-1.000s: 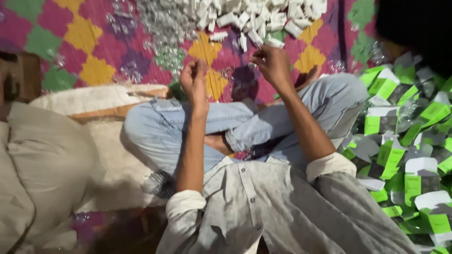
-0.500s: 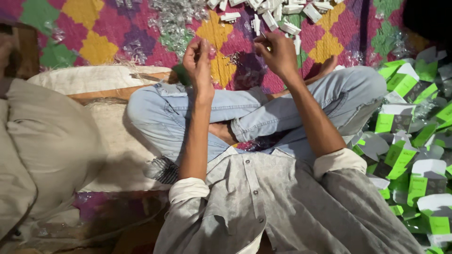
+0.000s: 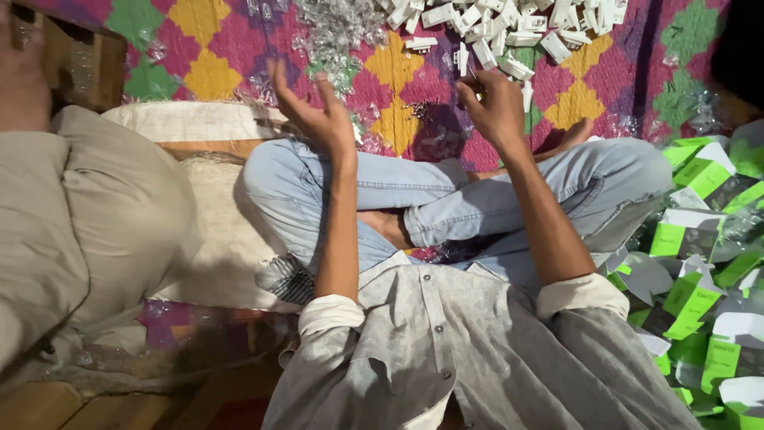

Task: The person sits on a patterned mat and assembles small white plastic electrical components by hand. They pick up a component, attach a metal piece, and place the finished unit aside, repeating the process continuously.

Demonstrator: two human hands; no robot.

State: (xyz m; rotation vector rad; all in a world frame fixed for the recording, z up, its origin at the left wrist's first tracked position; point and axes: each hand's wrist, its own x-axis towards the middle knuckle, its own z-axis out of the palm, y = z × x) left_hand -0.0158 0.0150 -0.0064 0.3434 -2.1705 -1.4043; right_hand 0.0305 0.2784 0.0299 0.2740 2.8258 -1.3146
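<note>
Presently we note the right hand [image 3: 495,107] pinching a small white plastic piece [image 3: 463,60], the pile of small white plastic pieces [image 3: 509,24] just beyond. Our left hand [image 3: 318,119] is open, holding nothing.

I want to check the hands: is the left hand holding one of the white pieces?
No, the left hand is open and empty, raised above the patterned mat.
</note>
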